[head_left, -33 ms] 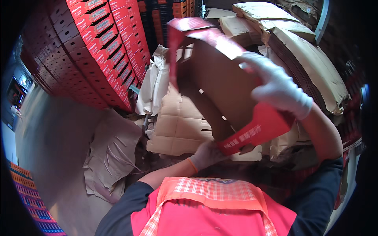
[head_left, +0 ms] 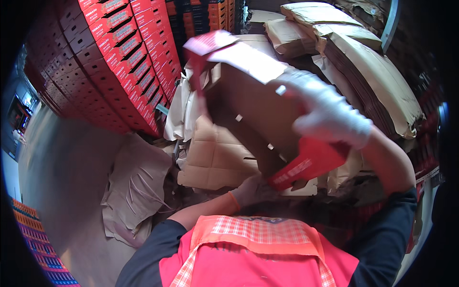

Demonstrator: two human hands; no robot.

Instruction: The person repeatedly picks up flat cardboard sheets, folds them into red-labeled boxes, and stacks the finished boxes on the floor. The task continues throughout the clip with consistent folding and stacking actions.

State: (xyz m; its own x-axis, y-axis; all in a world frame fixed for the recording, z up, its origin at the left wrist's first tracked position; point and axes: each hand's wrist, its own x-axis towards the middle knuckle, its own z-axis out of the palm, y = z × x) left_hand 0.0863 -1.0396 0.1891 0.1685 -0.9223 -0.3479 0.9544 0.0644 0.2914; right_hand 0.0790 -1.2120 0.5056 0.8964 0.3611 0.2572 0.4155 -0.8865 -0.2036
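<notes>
A red cardboard box (head_left: 253, 98), open with a brown inside, hangs tilted in front of me. My right hand (head_left: 330, 107), in a white knitted glove, grips its right side, thumb on the inside and fingers over the outer wall. At the box's lower corner is my left hand (head_left: 253, 190), also gloved, closed on the cardboard; its fingertips are partly hidden. Behind and below the box lies a flat, creased sheet of brown cardboard (head_left: 210, 165). Motion blurs the box's upper left end and my right hand.
Tall stacks of red boxes (head_left: 119, 48) rise at the left, with dark and orange stacks (head_left: 205, 19) behind. Paper-wrapped cardboard bundles (head_left: 373, 71) lie at the far right. Crumpled brown paper (head_left: 136, 182) is on the floor left; colourful stacks (head_left: 43, 244) stand lower left.
The box's upper end has swung left and slightly down. My right hand has moved a little left and down with it, while my left hand stays almost in place.
</notes>
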